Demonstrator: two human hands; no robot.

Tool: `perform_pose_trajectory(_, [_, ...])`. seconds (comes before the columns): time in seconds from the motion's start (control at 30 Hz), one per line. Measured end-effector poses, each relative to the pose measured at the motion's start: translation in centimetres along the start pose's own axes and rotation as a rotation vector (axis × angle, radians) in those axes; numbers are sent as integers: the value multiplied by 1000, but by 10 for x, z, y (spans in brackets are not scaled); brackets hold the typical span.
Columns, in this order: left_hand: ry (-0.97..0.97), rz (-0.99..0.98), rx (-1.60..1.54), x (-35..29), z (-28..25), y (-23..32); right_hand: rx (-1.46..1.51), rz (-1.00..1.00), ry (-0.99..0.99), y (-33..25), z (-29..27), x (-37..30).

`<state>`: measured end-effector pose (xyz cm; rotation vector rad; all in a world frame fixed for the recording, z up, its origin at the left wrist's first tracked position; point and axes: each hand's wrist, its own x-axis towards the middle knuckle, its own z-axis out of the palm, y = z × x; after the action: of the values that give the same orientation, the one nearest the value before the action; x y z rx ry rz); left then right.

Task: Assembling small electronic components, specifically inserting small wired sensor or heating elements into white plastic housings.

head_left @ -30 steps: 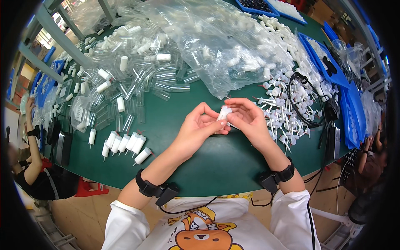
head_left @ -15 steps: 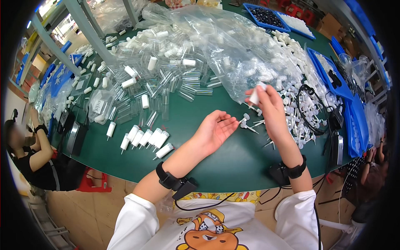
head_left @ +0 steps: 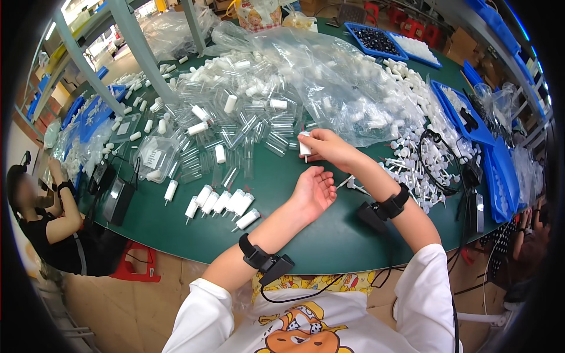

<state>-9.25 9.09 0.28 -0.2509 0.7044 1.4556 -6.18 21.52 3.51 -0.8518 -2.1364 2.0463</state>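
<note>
Between the thumb and fingers of my right hand (head_left: 331,147) is a white cap (head_left: 305,147) with a thin stem pointing down. My left hand (head_left: 315,189) lies just below it over the green table, palm up, its fingers loosely curled and apart; I see nothing in it. To the left, several white caps with stems (head_left: 221,202) lie in a loose row, and another such cap (head_left: 170,191) lies apart from them. A heap of small white stemmed pieces (head_left: 406,167) spreads beside my right forearm.
Clear tubes (head_left: 282,132) and white caps pile up beyond my hands, partly under a clear plastic bag (head_left: 335,76). Blue trays (head_left: 465,112) and a black cable (head_left: 438,141) are at the right. Metal posts (head_left: 138,47) stand at the left, where another person (head_left: 59,223) sits.
My right hand has moved left with the white cap, from above the stemmed pieces to just beyond my left hand. The whole view has shifted slightly; my left hand stays open.
</note>
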Motion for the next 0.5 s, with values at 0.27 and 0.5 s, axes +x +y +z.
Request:
perform_pose_trajectory(0.27, [-66, 46, 69, -4, 0, 5, 150, -196, 102, -28, -18, -68])
perform_pose_trajectory(0.5, [-345, 510, 352, -17, 23, -3, 489, -237, 16, -4, -20, -117])
